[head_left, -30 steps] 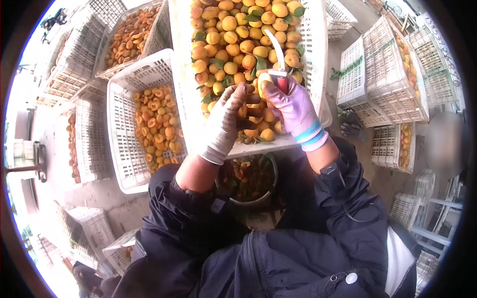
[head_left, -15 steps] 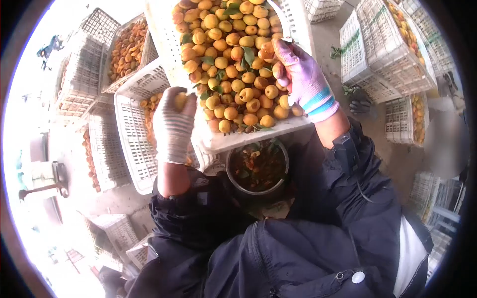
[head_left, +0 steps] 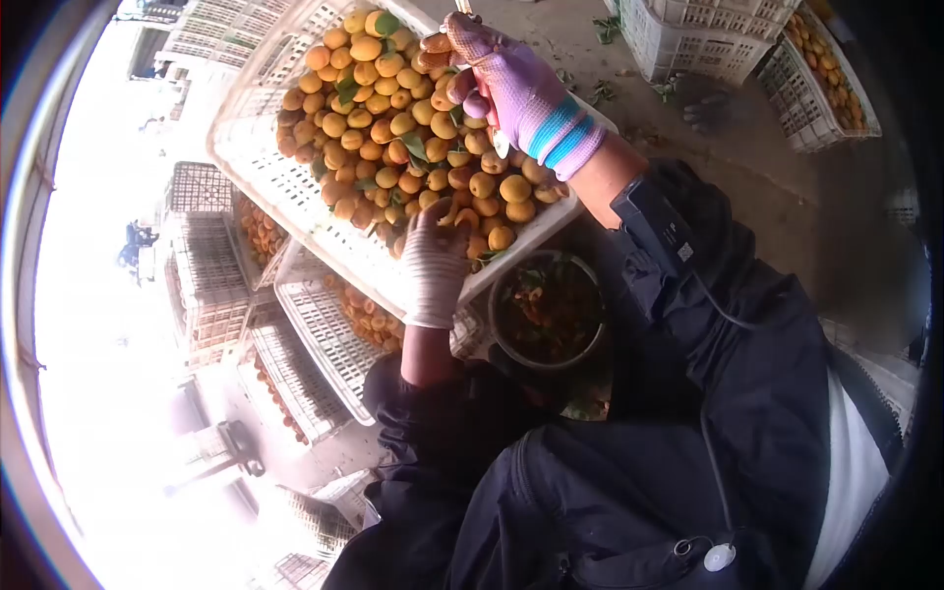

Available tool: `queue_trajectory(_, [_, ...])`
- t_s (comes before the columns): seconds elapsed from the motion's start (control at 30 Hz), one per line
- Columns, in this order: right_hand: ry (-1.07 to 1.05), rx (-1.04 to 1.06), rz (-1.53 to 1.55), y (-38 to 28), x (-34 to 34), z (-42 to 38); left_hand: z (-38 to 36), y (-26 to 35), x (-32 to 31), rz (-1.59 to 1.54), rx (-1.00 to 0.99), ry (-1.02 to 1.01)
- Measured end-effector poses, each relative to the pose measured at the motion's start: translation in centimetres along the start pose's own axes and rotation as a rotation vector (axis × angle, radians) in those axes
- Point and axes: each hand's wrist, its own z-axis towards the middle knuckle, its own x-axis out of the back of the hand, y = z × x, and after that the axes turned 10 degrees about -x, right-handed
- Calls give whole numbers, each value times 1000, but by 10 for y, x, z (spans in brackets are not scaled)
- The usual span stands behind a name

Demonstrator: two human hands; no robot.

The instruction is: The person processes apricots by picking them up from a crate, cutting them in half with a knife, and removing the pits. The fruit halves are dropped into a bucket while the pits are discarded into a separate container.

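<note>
My left hand (head_left: pixel 436 264), in a striped white glove, reaches over the near edge of a white plastic crate (head_left: pixel 359 264) heaped with apricots (head_left: pixel 388 128). Its fingers curl round an apricot at the near side of the heap, partly hiding it. Over the crate's right side, my right hand (head_left: pixel 511 90) wears a purple glove with blue bands and stained fingertips. It is closed on a slim metal tool (head_left: pixel 463 6), whose end sticks out above the thumb; most of the tool is hidden. Green leaves lie among the fruit.
Below the crate's near edge stands a round bucket (head_left: pixel 499 320) with dark scraps and fruit bits. A lower white crate (head_left: pixel 329 339) holds orange fruit at left. Stacked crates (head_left: pixel 688 44) stand at upper right, with a dark glove (head_left: pixel 706 113) on the floor.
My left hand has moved from the crate's left edge down onto the apricots at its near side. My right hand stays closed on the tool. The view has turned and shifted.
</note>
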Motion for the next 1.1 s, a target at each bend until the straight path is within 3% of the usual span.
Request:
queue_trajectory(0.1, [-14, -51, 71, 4, 9, 9, 14, 10, -39, 202, -187, -152])
queue_trajectory(0.17, [-34, -75, 55, 0, 11, 3, 26, 26, -60, 308, -60, -292])
queue_trajectory(0.23, [-7, -39, 84, -2, 8, 0, 31, 36, -72, 501, -137, -279])
queue_trajectory(0.4, [22, -163, -119, -8, 12, -2, 47, 30, -76, 531, -215, -336])
queue_trajectory(0.5, [23, -162, -42, -2, 7, 3, 48, 24, -70, 519, -209, -369])
queue_trajectory(0.6, [64, -162, 21, -4, 0, 0, 37, -17, -64, -269, 1, -302])
queue_trajectory(0.63, [65, -163, 13, -5, 0, -1, 32, -13, -50, -276, 1, -300])
queue_trajectory(0.7, [40, -169, -53, -6, 0, -4, 23, 16, -10, -723, 174, -279])
queue_trajectory(0.83, [-69, -144, 11, 17, -11, 0, 17, 11, 32, -892, 236, 2])
queue_trajectory(0.87, [-82, -149, -77, 22, -15, -2, 19, 12, 35, -950, 198, 152])
queue_trajectory(0.97, [-194, -203, -233, 35, -31, -9, 26, 1, 50, -950, 122, 344])
queue_trajectory(1.03, [-249, -236, -413, 47, -38, -13, 23, -11, 61, -1011, 118, 347])
queue_trajectory(1.1, [-302, -34, -517, 78, -45, -9, 22, -20, 66, -1075, 120, 377])
